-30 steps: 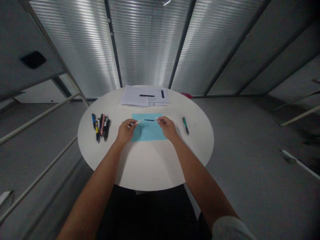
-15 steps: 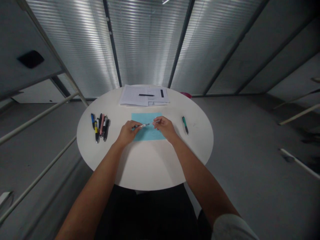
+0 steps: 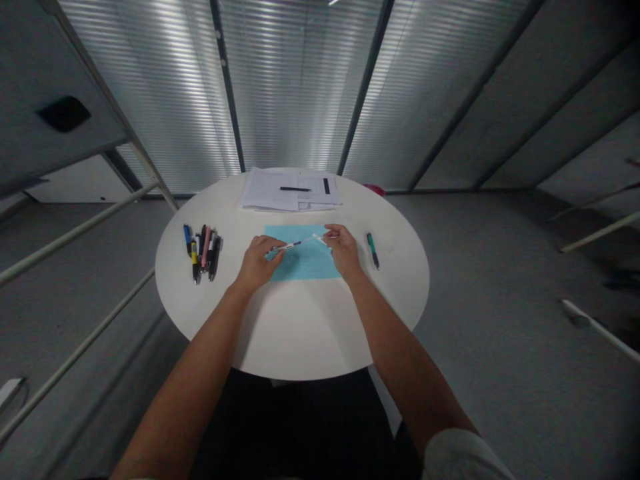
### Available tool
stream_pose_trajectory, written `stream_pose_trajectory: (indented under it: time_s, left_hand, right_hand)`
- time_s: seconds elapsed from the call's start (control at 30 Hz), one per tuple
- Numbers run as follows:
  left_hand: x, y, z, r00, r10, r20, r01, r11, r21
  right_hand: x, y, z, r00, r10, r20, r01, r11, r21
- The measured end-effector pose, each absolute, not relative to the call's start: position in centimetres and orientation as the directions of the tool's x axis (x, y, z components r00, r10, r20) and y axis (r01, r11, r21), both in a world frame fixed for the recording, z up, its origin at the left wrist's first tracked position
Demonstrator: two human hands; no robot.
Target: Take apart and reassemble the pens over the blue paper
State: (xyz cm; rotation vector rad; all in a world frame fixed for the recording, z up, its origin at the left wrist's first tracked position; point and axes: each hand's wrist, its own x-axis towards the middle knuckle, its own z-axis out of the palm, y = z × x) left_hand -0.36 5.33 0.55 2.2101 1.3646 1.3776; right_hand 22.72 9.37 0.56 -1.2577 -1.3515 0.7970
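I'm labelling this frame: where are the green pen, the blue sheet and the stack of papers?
green pen (image 3: pixel 373 250), head view, middle of its barrel.
blue sheet (image 3: pixel 307 263), head view, bare part between the hands.
stack of papers (image 3: pixel 265 190), head view, left half of the top page.

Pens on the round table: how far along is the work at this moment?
Apparently done: one green pen lies alone right of the blue sheet. In hand: the left hand and right hand hold the two ends of a white pen over the sheet; whether it is joined or apart is unclear. Apparently left: a cluster of pens on the left.
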Motion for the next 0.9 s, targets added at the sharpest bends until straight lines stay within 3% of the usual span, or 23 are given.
stream_pose_trajectory:
  time_s: [0.1, 0.17, 0.27, 0.33, 0.43, 0.53, 0.6, 0.7, 0.9]
  left_hand:
    - [-0.4, 5.5, 0.2, 0.144, 0.733, 0.665, 0.569, -0.611, 0.55]
    - [-0.4, 5.6, 0.1, 0.149, 0.725, 0.673, 0.568, -0.62, 0.541]
    - [-0.4, 5.7, 0.1, 0.149, 0.734, 0.662, 0.584, -0.606, 0.54]
    - [-0.4, 5.7, 0.1, 0.141, 0.745, 0.652, 0.594, -0.59, 0.546]
    - [-0.5, 5.8, 0.1, 0.112, 0.761, 0.639, 0.604, -0.563, 0.565]
    - [-0.6, 5.8, 0.1, 0.06, 0.776, 0.627, 0.603, -0.529, 0.597]
    - [-0.7, 5.9, 0.0, 0.029, 0.785, 0.619, 0.593, -0.512, 0.622]
    - [-0.7, 5.8, 0.0, -0.006, 0.794, 0.607, 0.572, -0.495, 0.653]
    - [-0.7, 5.9, 0.0, -0.023, 0.812, 0.583, 0.546, -0.478, 0.688]
  right_hand:
    - [23.8, 9.7, 0.0, 0.215, 0.893, 0.395, 0.657, 0.167, -0.735]
    - [24.2, 9.6, -0.4, 0.164, 0.923, 0.347, 0.821, 0.068, -0.567]
    - [24.3, 9.3, -0.6, 0.129, 0.964, 0.232, 0.901, -0.015, -0.434]
    - [24.3, 9.4, -0.5, 0.132, 0.965, 0.225, 0.892, -0.016, -0.451]
    - [24.4, 9.8, -0.1, 0.197, 0.952, 0.235, 0.704, 0.029, -0.709]
    - [24.4, 10.0, 0.6, 0.258, 0.956, 0.142, 0.232, 0.081, -0.969]
    - [24.3, 9.9, 1.2, 0.234, 0.968, 0.086, -0.047, 0.1, -0.994]
    - [24.1, 9.6, 2.0, 0.196, 0.979, 0.054, -0.293, 0.111, -0.95]
    - [24.0, 9.4, 2.4, 0.234, 0.972, 0.035, -0.436, 0.137, -0.89]
